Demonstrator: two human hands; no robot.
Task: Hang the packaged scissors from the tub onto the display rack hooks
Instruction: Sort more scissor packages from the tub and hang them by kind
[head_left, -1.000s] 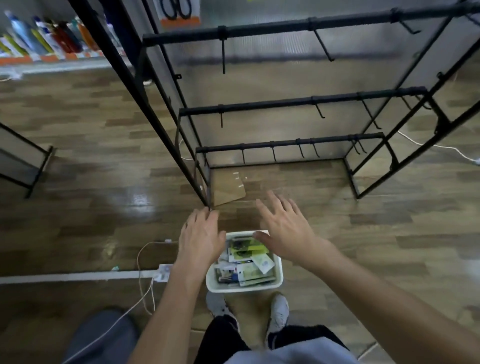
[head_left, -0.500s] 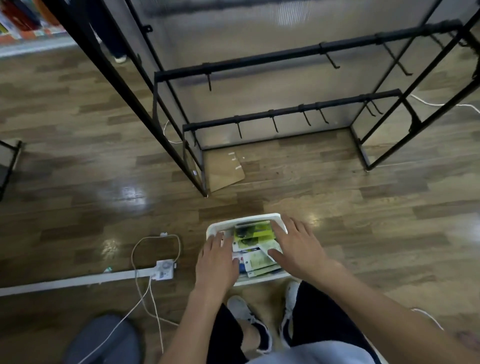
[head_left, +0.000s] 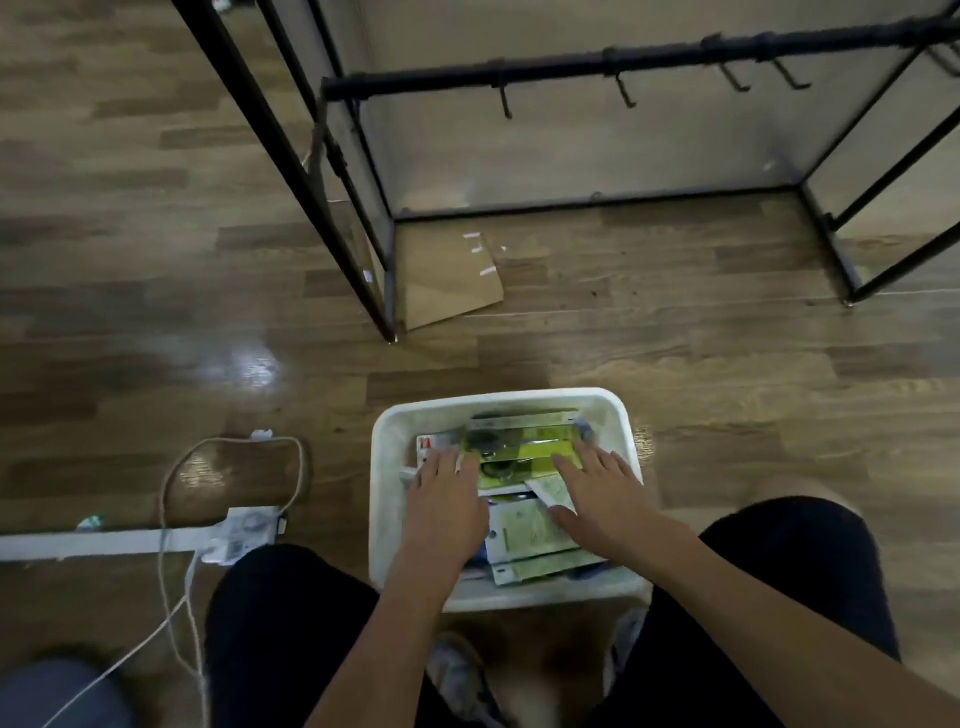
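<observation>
Head view: a white rectangular plastic tub (head_left: 387, 483) sits on the wood-look floor (head_left: 156, 322) between the person's knees, holding a loose pile of packaged scissors — the top yellow-green pack (head_left: 519, 447) lies flat. Both the left hand (head_left: 447, 512) and the right hand (head_left: 605, 496) rest on the pile, fingers straight, grasping nothing. The black metal display rack (head_left: 613, 62) stands beyond — its hooks (head_left: 623, 93) bare.

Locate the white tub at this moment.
In the head view, the white tub sits on the wood floor at lower centre, between the person's knees, in front of the black display rack.
</observation>
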